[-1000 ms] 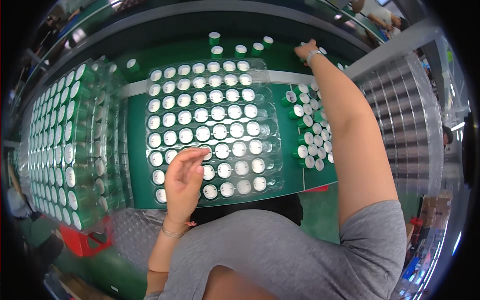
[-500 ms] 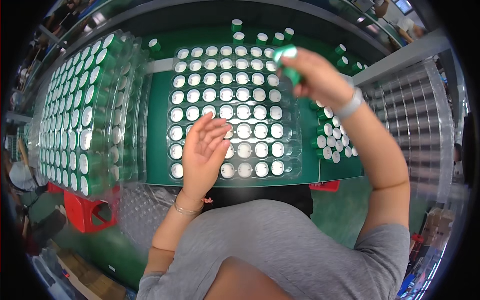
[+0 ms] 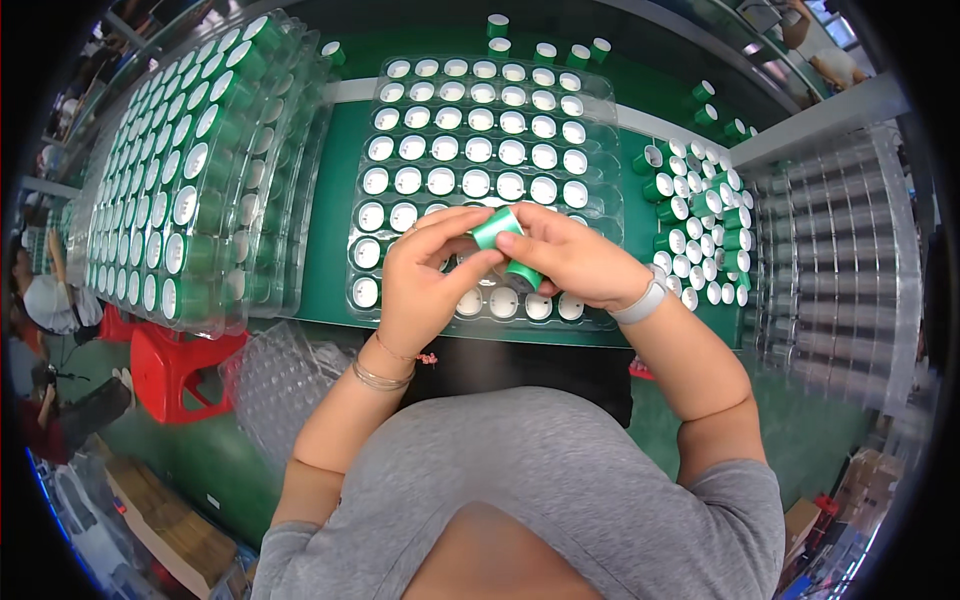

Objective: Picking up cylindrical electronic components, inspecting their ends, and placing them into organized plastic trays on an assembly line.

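At the left end of the counter (image 3: 330, 250), clear trays (image 3: 298, 180) of pale-ended green cylinders stood stacked. Next along, the left hand (image 3: 425, 270) was raised over a nearer tray, its forearm coming up from below and leaning rightward, fingers curled toward the thumb. Its fingertips met the left part of a green cylinder (image 3: 494, 229); I could not tell whether they gripped it or merely steadied it.

That cylinder lay tipped on its side above the near rows of the clear tray (image 3: 598, 165), its long axis slanting up from lower left to upper right, with a pale rim at the upper-right end. Just below it a second green cylinder (image 3: 525, 274) showed a dark end facing down toward the person (its long axis was mostly lost behind fingers).

The right hand (image 3: 575, 255) was closed on both, thumb pointing left across them, fingers wrapped behind, forearm sloping away to the lower right. Farther right, loose cylinders (image 3: 690, 230) clustered on the counter, many with pale ends up.
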### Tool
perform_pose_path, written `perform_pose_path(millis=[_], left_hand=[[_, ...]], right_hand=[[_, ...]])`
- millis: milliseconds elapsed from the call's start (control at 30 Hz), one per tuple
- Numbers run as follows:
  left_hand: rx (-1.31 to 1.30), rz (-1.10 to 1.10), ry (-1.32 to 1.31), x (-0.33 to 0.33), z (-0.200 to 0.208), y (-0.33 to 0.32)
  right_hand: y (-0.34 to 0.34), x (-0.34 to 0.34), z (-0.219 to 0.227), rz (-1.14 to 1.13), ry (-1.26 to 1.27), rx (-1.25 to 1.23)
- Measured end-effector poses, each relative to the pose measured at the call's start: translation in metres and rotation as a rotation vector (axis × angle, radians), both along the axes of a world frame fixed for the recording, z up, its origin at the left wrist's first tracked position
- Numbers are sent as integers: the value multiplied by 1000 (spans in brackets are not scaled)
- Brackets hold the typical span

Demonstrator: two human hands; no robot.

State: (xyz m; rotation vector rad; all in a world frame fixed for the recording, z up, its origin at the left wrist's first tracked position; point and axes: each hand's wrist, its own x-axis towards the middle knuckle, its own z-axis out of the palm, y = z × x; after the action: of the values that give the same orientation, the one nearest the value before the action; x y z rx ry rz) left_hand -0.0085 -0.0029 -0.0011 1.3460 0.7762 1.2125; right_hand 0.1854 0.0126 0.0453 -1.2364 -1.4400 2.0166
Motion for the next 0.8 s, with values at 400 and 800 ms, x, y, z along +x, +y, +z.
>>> perform_pose_path(millis=[400,800], left_hand=[[-59,23,91,4,5,0],[-52,-4,192,7,10,1]], right_hand=[[-12,23,-22,-437,268,1],[-19,19,-31,-362,249,216]])
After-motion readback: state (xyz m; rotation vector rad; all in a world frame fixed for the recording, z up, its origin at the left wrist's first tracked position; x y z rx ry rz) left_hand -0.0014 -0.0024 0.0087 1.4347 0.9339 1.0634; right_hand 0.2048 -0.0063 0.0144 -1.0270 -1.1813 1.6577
